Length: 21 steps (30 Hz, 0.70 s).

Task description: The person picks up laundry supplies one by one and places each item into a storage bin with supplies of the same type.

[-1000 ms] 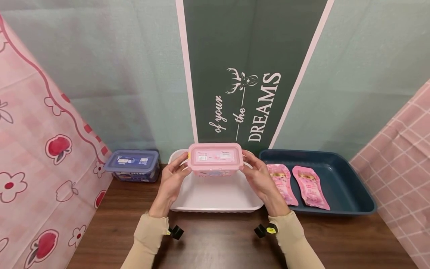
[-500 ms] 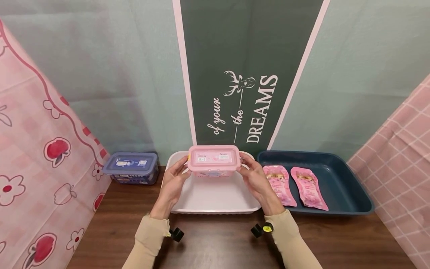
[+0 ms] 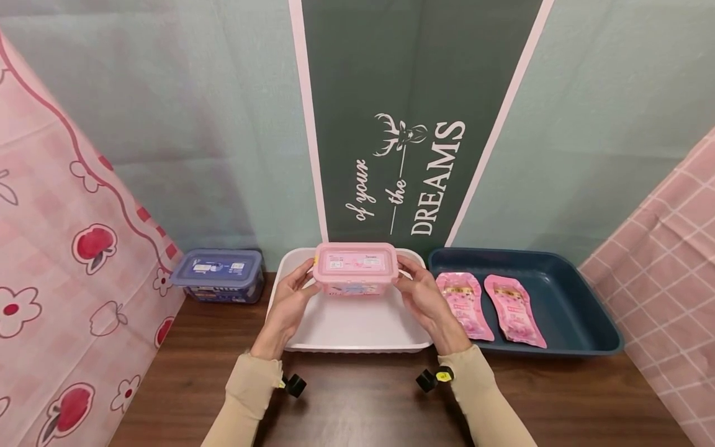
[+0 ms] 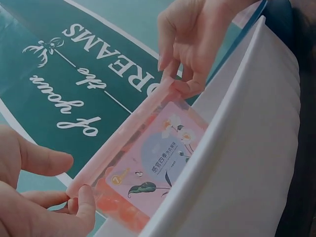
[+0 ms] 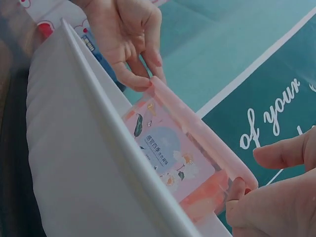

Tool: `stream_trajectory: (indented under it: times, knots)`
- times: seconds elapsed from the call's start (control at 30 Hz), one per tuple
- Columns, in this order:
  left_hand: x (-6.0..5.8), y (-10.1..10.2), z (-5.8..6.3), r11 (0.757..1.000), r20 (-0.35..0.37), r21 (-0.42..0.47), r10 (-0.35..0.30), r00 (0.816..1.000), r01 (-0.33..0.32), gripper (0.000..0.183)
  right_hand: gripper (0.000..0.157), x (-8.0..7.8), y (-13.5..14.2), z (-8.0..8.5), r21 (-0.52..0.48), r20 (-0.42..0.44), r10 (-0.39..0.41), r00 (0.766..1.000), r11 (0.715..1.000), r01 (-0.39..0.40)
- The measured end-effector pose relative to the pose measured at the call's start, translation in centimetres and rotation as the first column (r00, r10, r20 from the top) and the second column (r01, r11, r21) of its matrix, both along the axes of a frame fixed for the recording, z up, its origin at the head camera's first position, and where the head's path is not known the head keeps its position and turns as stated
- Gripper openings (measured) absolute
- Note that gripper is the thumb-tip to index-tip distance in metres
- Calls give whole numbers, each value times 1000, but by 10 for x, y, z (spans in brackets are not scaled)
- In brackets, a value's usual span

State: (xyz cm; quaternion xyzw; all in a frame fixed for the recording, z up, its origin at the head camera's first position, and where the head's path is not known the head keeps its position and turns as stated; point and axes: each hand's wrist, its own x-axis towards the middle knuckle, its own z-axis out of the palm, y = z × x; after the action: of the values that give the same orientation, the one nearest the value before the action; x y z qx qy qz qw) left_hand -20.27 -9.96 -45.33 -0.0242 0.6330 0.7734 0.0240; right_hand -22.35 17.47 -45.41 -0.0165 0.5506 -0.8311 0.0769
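Note:
A pink lidded plastic box [image 3: 355,264] with a floral label hangs level over the white tray [image 3: 357,329] in the head view. My left hand [image 3: 287,307] pinches the left end of its lid rim, and my right hand [image 3: 429,304] pinches the right end. In the left wrist view, the clear-sided box [image 4: 163,160] shows orange-pink contents behind its label. The tray's wall [image 5: 94,133] hides the lower part of the box in the right wrist view. The lid is on.
A blue lidded box [image 3: 218,276] stands on the brown table [image 3: 357,403] to the left. At right, a dark blue tray [image 3: 581,323] holds two pink pouches [image 3: 516,310]. Patterned cloths hang at the back and both sides.
The pink box has come down slightly towards the white tray, with both hands still holding its ends. The blue box and the pouches stay where they were.

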Motion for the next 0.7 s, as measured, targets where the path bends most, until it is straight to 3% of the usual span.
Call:
stream_trajectory:
  times: [0.2,0.7]
  knots:
    - [-2,-1,-1,999,20,34,-8,1000,8,67,71,-1,-1,-2,-59,14,19,1000,998,-19]
    - [-4,-2,-6,993,21,102,-56,998,53,70,78,-3,2,-7,-97,-8,72,997,993,-73]
